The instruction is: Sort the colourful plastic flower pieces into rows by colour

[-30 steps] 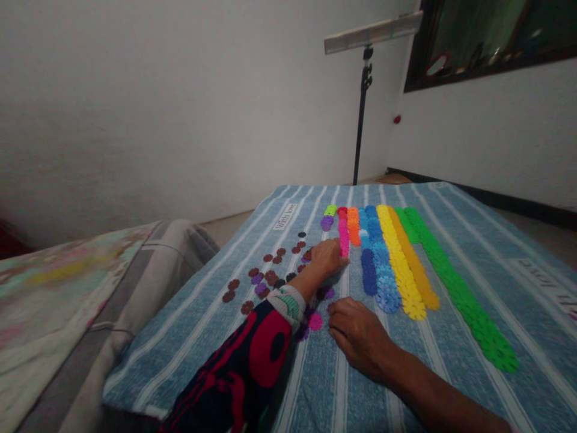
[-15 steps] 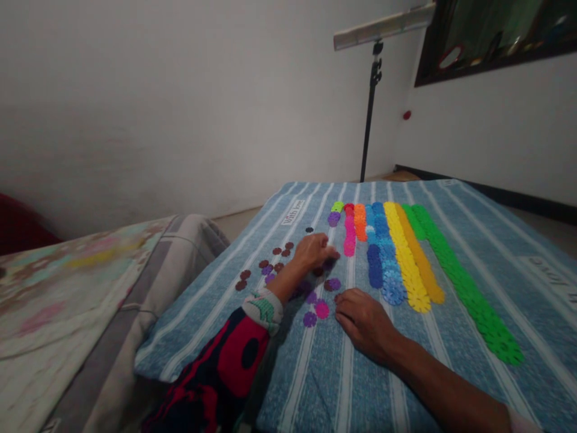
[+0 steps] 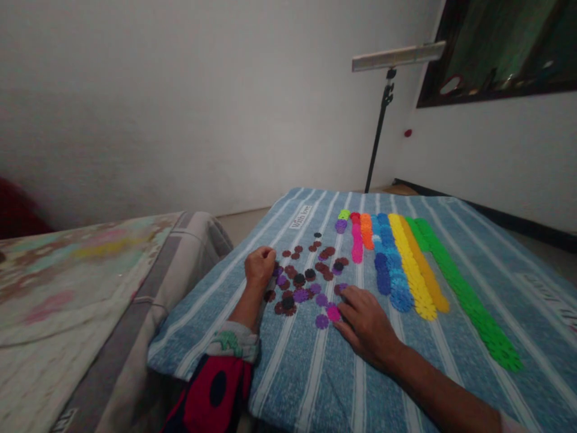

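Loose discs (image 3: 301, 295) are uncovered with left hand (image 3: 260, 266) withdrawn leftward; grasp by it or right hand (image 3: 367, 319) cannot be determined.

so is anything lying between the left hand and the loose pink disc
Yes: scattered purple discs, black discs and brown discs lie on the striped cloth between the left hand and the pink disc.

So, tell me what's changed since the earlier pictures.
The left hand has moved from the end of the pink row leftward to the left edge of the scattered discs, uncovering more of them. The right hand has edged closer to the magenta disc. Whether either grip took or released anything isn't clear. The pink row and green row look unchanged.
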`<state>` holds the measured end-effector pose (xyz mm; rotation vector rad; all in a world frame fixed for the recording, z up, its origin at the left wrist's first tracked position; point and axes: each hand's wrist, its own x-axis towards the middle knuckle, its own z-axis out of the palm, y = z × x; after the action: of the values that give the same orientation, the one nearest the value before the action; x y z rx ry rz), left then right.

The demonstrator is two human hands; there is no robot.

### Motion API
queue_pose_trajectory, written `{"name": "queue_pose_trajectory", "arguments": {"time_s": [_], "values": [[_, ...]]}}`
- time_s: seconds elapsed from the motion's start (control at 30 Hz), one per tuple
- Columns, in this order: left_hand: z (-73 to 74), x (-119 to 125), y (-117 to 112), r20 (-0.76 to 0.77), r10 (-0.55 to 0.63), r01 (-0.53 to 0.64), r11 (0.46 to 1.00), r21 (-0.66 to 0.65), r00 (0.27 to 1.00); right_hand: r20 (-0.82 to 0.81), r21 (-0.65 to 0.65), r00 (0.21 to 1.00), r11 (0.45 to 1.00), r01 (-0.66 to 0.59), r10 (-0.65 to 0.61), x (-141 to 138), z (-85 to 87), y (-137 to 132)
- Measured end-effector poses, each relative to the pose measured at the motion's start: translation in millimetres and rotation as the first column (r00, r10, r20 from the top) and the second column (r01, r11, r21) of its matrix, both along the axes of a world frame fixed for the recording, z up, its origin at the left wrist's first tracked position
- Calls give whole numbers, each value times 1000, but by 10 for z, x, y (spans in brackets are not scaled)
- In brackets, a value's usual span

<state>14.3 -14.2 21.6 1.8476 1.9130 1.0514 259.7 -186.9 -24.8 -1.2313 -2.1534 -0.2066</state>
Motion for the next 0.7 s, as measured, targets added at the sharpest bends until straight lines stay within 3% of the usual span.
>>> {"name": "queue_pose_trajectory", "arguments": {"time_s": [0.13,0.3,0.47,0.7], "values": [[8,-82,-17,-64,117,-112,990,80,991,16,-22,999,999,37,-36,-37,-1,20],[71,-185,-70,-187,241,-251,968,-30,952,8,-47,998,997,69,-68,-93,-20,26],[115,-220,-127,-248,290,-323,941,-105,924,-120,-63,991,996,60,-67,-80,-72,50],[135,-249,-151,-285,270,-330,925,-190,920,-291,-134,955,991,16,-55,-30,-111,96]]}}
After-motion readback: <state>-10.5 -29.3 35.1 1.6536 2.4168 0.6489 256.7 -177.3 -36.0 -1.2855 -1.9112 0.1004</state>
